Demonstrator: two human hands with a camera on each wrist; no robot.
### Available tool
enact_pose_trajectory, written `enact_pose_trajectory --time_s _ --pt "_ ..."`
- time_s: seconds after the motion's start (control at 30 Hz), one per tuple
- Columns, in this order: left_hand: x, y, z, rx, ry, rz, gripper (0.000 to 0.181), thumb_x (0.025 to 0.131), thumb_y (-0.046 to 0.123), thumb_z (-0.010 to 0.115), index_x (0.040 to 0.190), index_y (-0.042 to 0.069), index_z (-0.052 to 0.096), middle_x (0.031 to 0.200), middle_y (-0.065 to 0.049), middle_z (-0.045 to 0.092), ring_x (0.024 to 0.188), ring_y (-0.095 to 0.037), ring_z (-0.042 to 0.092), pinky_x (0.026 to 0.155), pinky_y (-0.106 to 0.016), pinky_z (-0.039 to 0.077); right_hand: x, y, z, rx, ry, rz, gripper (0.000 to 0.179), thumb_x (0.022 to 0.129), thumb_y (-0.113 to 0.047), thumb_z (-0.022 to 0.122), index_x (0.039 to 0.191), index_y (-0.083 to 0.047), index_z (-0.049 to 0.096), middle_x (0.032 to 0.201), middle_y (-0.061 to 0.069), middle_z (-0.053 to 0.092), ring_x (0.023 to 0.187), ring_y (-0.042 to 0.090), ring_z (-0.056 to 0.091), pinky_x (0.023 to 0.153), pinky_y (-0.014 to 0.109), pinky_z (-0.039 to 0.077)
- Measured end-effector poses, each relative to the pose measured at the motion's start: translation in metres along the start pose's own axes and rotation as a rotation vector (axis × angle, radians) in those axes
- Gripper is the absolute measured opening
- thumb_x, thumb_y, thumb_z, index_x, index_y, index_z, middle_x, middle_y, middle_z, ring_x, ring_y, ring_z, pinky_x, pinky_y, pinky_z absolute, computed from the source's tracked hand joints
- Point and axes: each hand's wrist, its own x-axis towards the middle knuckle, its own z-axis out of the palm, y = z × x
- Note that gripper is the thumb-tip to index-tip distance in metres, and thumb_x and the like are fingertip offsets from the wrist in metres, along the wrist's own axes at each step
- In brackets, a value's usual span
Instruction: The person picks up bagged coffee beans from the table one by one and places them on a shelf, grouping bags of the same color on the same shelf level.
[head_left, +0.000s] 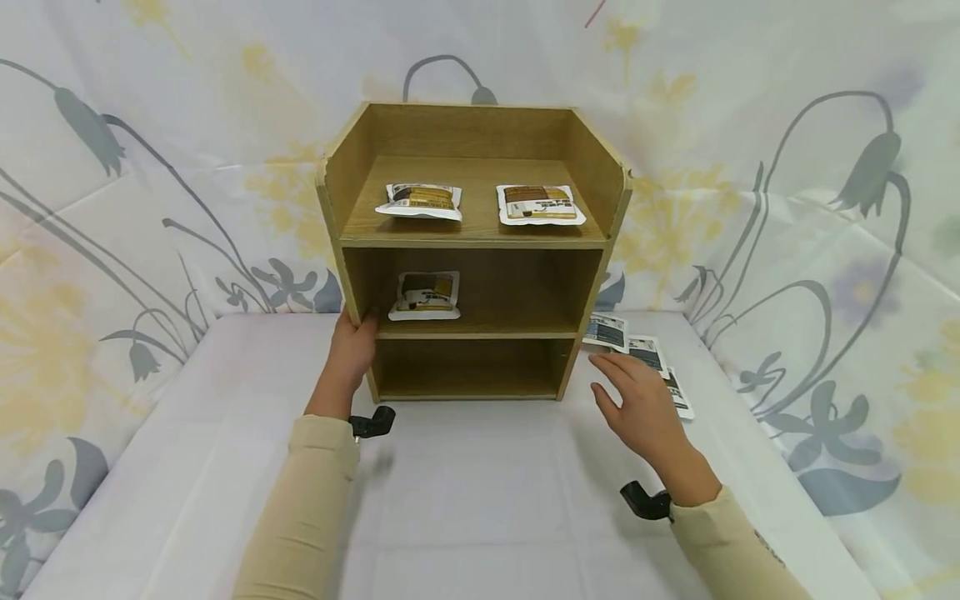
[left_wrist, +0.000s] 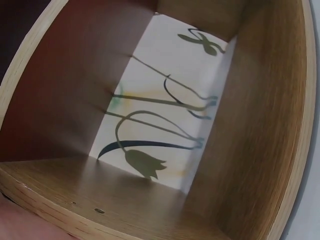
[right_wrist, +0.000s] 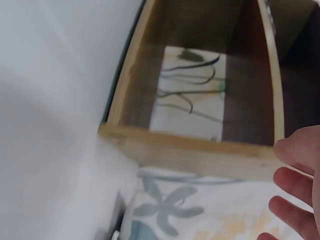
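A small wooden shelf (head_left: 480,335) with three levels stands on the white-covered table. My left hand (head_left: 349,350) grips its left side panel, thumb on the inner side at the middle level. Two sealed pouches, one on the left (head_left: 423,202) and one on the right (head_left: 538,205), lie on the top level. A third pouch (head_left: 425,295) leans at the left of the middle level. Beside the shelf's lower right side, my right hand (head_left: 637,408) holds nothing, its fingers loosely extended. Several flat packets (head_left: 648,352) lie just beyond it, partly hidden by the hand.
The bottom compartment (left_wrist: 145,110) shows a floral cloth through its open back. White cloth (head_left: 472,483) covers the table in front of the shelf. A floral curtain (head_left: 750,125) hangs behind and around both sides.
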Motion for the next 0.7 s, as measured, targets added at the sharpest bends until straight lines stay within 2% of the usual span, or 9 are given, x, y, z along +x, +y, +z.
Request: enact_pose_trajectory --time_s 0.43,0.7 --pt "0.0 0.002 0.002 0.019 -0.004 0.019 0.052 0.103 0.032 0.038 0.151 0.016 0.027 0.149 -0.019 0.037 0.136 -0.036 0.038 0.114 -0.052 0.028 -0.027 0.029 -0.003 -0.029 -0.062 0.099 0.046 0.074 -0.001 0.076 0.119 0.0 0.065 0.116 0.018 0.065 0.102 0.037 0.063 0.081 0.053 0.05" --pt "0.001 0.0 0.0 0.017 0.007 0.004 0.052 0.104 0.032 0.038 0.152 0.017 0.026 0.152 -0.018 0.035 0.138 -0.035 0.036 0.115 -0.052 0.027 -0.035 0.044 0.001 -0.061 -0.133 0.141 0.051 0.074 0.0 0.075 0.124 0.0 0.062 0.121 0.019 0.062 0.106 0.041 0.061 0.085 0.056 0.049"
